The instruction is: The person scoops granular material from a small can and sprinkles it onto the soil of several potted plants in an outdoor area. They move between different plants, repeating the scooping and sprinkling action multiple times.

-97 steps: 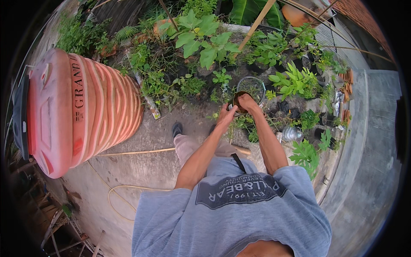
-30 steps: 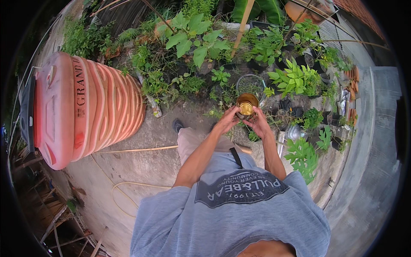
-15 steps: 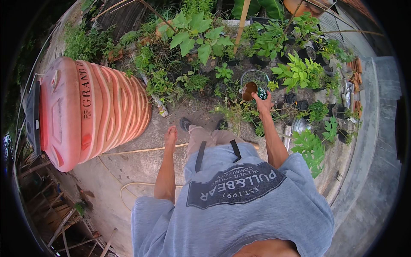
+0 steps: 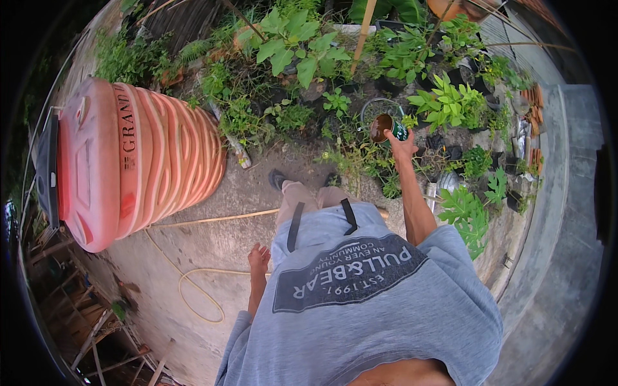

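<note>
Orange and ribbed, a water tank (image 4: pixel 164 161) stands left of leafy plants (image 4: pixel 446 105) and a looped hose (image 4: pixel 219 271), while the left hand (image 4: pixel 259 258) hangs with fingers loosely parted and the right hand (image 4: pixel 402 148) grips a tilted green can (image 4: pixel 391 128) near those plants.

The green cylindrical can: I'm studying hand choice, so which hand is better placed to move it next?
Probably the right hand, which grips the green cylindrical can; the left hand hangs apart, apparently empty.

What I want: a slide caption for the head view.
Right hand holding an open green can near leafy plants, left hand empty, ribbed orange tank at left.
</note>
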`<state>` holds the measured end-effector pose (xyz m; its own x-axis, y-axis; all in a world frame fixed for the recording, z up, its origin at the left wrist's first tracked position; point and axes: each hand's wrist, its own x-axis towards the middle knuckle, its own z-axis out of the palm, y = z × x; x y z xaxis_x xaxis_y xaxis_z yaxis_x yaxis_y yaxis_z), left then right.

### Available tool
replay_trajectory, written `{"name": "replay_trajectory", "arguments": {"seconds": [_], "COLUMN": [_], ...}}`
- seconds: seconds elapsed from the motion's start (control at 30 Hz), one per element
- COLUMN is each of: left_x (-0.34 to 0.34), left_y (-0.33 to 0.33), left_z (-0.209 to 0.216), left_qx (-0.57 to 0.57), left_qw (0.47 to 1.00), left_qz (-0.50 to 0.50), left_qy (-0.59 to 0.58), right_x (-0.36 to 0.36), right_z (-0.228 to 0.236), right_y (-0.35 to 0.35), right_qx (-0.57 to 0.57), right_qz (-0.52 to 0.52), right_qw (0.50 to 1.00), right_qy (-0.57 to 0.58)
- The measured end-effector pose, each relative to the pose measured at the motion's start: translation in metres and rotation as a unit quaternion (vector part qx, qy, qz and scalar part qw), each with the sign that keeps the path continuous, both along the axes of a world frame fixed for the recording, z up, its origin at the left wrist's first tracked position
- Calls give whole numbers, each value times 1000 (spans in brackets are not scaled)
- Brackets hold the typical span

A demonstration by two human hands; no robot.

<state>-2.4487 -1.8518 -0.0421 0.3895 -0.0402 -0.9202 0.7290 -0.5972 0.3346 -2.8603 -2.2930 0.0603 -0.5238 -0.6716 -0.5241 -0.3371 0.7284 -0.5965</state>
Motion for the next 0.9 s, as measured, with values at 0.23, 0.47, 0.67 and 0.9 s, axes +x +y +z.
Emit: {"name": "replay_trajectory", "arguments": {"seconds": [0.23, 0.47, 0.67, 0.9], "left_x": [-1, 9, 4, -3], "left_y": [-38, -46, -30, -21], "left_z": [8, 20, 12, 6], "left_qx": [-81, -105, -67, -31], "left_qw": [996, 994, 997, 999], "left_qz": [10, 28, 25, -12], "left_qy": [-18, -24, -4, 12], "right_x": [-4, 5, -6, -34], "right_z": [4, 11, -9, -12], "right_y": [-4, -14, -24, -4], "right_qx": [20, 32, 0, -80], "right_qz": [33, 40, -43, -160], "right_qw": [998, 997, 992, 911], "right_qy": [52, 53, -120, -371]}}
